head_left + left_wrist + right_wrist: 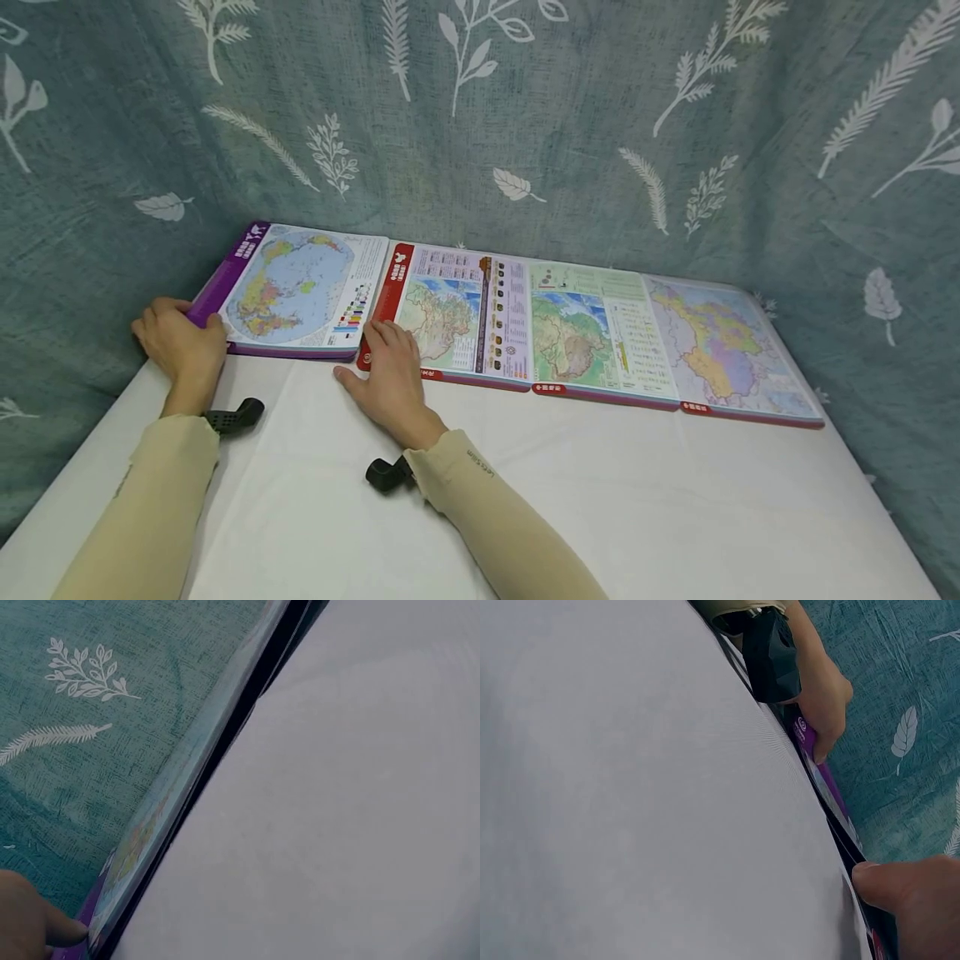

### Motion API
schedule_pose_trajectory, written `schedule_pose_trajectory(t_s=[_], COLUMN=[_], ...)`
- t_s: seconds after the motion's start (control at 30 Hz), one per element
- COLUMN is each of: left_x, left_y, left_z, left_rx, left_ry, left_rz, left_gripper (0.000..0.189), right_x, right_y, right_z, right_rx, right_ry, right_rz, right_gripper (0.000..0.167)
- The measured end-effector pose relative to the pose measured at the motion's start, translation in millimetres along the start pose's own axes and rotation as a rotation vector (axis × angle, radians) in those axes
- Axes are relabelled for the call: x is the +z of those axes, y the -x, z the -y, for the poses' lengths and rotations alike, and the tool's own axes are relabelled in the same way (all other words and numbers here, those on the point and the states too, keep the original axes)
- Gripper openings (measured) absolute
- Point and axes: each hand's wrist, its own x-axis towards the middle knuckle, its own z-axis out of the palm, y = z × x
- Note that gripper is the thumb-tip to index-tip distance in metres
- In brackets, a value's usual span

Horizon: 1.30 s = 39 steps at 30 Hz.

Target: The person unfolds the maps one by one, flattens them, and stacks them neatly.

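Observation:
At the row's left end lies a purple-edged world map (292, 283), a thick flat piece with rounded corners. My left hand (183, 337) grips its near left corner, thumb on the purple border and fingers at the outer side. In the left wrist view the thumb (66, 927) touches that border. Beside it lies a red-edged map (442, 321). My right hand (390, 379) rests on its near left corner with fingers extended and thumb out toward the narrow gap between the two pieces. What lies under the right palm is hidden.
Two more maps, one green and tan (573, 342) and one multicoloured (723, 350), continue the row rightward. A white tabletop (637, 500) spreads in front. Behind hangs a teal curtain (570, 108) with white leaf prints, close to the maps' far edges.

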Motion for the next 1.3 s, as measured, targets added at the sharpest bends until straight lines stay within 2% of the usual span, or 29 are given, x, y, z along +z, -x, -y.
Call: schedule_pose_trajectory(t_s=[0.17, 0.27, 0.6, 0.97, 1.3], left_x=[1.8, 2.1, 2.1, 2.3, 8.7], left_y=[0.4, 0.9, 3.7, 9.5, 19.2], left_z=[0.9, 1.5, -0.7, -3.6, -10.8], left_rx=[-0.037, -0.030, -0.007, 0.048, 0.078], left_ry=[0.051, 0.070, 0.041, -0.005, 0.019], left_rz=[0.027, 0.019, 0.062, 0.116, 0.155], left_gripper=[0.045, 0.042, 0.036, 0.037, 0.035], right_x=[-1, -2, -5, -9, -14], right_y=[2.0, 3.5, 10.3, 17.5, 23.9], right_z=[-2, -3, -8, -16, -31], right_rx=[-0.002, 0.007, 0.000, 0.049, 0.066], right_ry=[-0.079, -0.135, -0.249, -0.190, -0.176], right_rz=[-0.007, -0.012, -0.116, -0.111, -0.134], right_gripper=[0.074, 0.075, 0.068, 0.071, 0.074])
